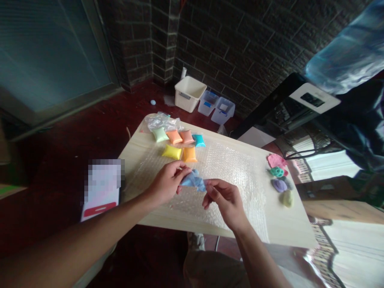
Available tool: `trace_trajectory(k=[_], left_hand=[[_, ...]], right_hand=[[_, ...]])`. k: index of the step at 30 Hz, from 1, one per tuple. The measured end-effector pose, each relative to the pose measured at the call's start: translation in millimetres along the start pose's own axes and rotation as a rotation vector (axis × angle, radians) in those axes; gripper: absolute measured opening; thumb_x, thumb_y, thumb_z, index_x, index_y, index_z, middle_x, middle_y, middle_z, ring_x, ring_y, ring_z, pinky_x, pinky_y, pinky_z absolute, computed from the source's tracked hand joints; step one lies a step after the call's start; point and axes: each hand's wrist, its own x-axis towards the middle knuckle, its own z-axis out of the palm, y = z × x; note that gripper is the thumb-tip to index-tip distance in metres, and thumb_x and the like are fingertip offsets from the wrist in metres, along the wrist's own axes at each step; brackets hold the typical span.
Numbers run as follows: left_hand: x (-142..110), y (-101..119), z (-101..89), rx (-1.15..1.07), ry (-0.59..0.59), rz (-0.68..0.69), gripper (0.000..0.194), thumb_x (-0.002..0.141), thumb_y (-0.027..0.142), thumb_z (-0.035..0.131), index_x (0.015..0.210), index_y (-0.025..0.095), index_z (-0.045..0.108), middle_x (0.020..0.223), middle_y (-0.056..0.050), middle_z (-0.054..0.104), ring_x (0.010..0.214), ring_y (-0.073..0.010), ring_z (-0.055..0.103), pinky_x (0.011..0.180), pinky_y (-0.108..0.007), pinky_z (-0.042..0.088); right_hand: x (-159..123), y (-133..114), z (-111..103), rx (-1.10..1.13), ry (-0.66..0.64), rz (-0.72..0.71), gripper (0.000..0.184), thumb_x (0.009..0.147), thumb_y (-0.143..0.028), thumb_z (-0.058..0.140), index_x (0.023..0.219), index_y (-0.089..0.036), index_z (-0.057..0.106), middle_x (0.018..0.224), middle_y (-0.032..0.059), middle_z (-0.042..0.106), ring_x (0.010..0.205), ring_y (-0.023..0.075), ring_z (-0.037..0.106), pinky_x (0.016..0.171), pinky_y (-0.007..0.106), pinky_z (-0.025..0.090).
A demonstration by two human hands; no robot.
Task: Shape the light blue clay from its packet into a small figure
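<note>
A crumpled blue packet of soft clay (194, 181), partly see-through, is stretched between my two hands above the bubble wrap. My left hand (168, 179) pinches its left end between thumb and fingers. At the other end, the thumb and fingertips of my right hand (224, 199) grip the packet's edge. Just beyond my hands lie plump clay packets: a yellow one (172, 152) and an orange one (189, 154). Behind them sit a pale green packet (160, 135), two peach-orange packets (181, 137) and a turquoise one (199, 140).
Bubble wrap (237, 172) covers much of the wooden table (288, 228). Loose clay lumps, including a pink one (276, 161) and a purple one (279, 185), rest along its right side. Clear plastic bags (162, 121) lie at the back left. Bins (187, 96) stand on the floor beyond.
</note>
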Motion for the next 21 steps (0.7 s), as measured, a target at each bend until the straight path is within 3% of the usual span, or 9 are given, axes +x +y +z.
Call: trace_trajectory(k=[4,7,10,13,16,19,21], left_hand=[[-2,9,-3.1,-0.080,0.028,-0.001,0.035,0.093,0.051,0.069,0.084,0.018,0.063,0.057,0.004,0.056,0.047,-0.0095,0.051,0.046,-0.024,0.039],[-4,14,-2.3,-0.262,-0.054,-0.042,0.034,0.084,0.047,0.080,0.087,0.016,0.067,0.078,-0.002,0.068,0.067,-0.0125,0.062,0.058,-0.024,0.049],[-5,16,-1.8,-0.304,-0.128,-0.062,0.032,0.076,0.035,0.088,0.095,0.015,0.071,0.096,-0.006,0.074,0.083,-0.0159,0.067,0.071,-0.027,0.054],[-6,19,-2.0,-0.242,-0.108,-0.069,0.031,0.071,0.031,0.091,0.089,0.015,0.071,0.087,-0.005,0.074,0.073,-0.0146,0.066,0.069,-0.029,0.054],[-8,22,-1.8,-0.150,-0.089,-0.047,0.029,0.071,0.032,0.090,0.074,0.016,0.067,0.070,0.000,0.069,0.063,-0.0128,0.062,0.064,-0.027,0.051],[-9,23,-0.8,-0.124,-0.073,-0.019,0.029,0.071,0.031,0.089,0.069,0.017,0.063,0.064,0.001,0.066,0.060,-0.0121,0.060,0.060,-0.025,0.047],[-10,24,0.2,-0.101,-0.051,-0.008,0.028,0.071,0.031,0.088,0.069,0.018,0.063,0.063,0.001,0.065,0.060,-0.0122,0.059,0.057,-0.025,0.045]], right_hand=[[1,2,1,-0.001,0.023,0.008,0.033,0.083,-0.039,0.087,0.109,-0.019,0.082,0.075,0.0045,0.077,0.054,0.0150,0.069,0.051,0.029,0.061],[3,4,-1,0.014,0.075,0.004,0.030,0.085,-0.039,0.085,0.108,-0.020,0.084,0.070,0.0042,0.076,0.054,0.0153,0.069,0.051,0.029,0.062],[4,3,-3,-0.012,0.177,-0.022,0.025,0.085,-0.040,0.085,0.100,-0.020,0.086,0.077,0.0061,0.079,0.052,0.0150,0.069,0.049,0.029,0.061],[3,2,-3,-0.070,0.255,-0.045,0.025,0.084,-0.041,0.085,0.099,-0.021,0.085,0.081,0.0072,0.080,0.048,0.0141,0.067,0.045,0.029,0.058],[2,4,-4,-0.111,0.316,-0.076,0.027,0.082,-0.039,0.087,0.103,-0.023,0.085,0.065,0.0028,0.075,0.041,0.0116,0.060,0.038,0.025,0.048],[2,7,-5,-0.103,0.398,-0.103,0.019,0.078,-0.036,0.091,0.093,-0.026,0.086,0.049,-0.0036,0.062,0.037,0.0085,0.047,0.035,0.023,0.038],[3,7,-5,-0.034,0.419,-0.093,0.015,0.074,-0.035,0.093,0.084,-0.026,0.085,0.049,-0.0041,0.060,0.039,0.0083,0.044,0.037,0.024,0.036]])
